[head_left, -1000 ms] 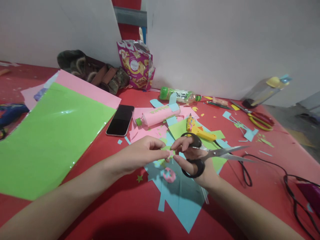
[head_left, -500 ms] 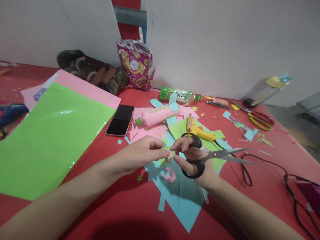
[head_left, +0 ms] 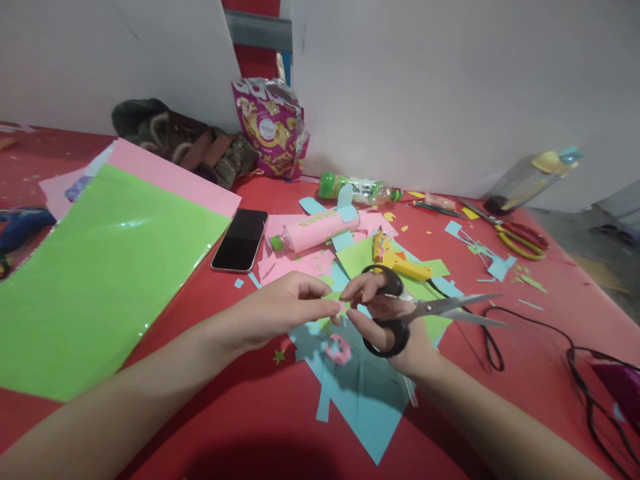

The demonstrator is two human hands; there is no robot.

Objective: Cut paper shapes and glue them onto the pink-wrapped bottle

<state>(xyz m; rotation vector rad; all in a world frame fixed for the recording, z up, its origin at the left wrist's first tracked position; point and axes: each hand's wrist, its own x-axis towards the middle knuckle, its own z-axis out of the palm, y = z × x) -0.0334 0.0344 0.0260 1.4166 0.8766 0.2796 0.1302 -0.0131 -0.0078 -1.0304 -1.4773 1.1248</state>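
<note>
Between the thumb and fingers of my left hand [head_left: 295, 303] is a small pink paper piece [head_left: 343, 309]. My right hand [head_left: 385, 310] has its thumb and a finger through the black loops of a pair of scissors [head_left: 440, 309], whose parted blades point right, away from the paper. The right fingertips come close to the pink piece; I cannot tell whether they touch it. Below lie a curved pink paper cutout [head_left: 339, 349] and a blue paper sheet [head_left: 373, 413]. A small green star [head_left: 279, 357] lies to the left.
Behind my hands lie a pink-wrapped bottle [head_left: 320, 230], a yellow glue gun [head_left: 400, 261] with a black cord, and a green-capped bottle [head_left: 357, 190]. A phone [head_left: 240, 240] and green sheets [head_left: 120, 267] are on the left. Red-and-yellow-handled scissors [head_left: 523, 241] and paper scraps lie right.
</note>
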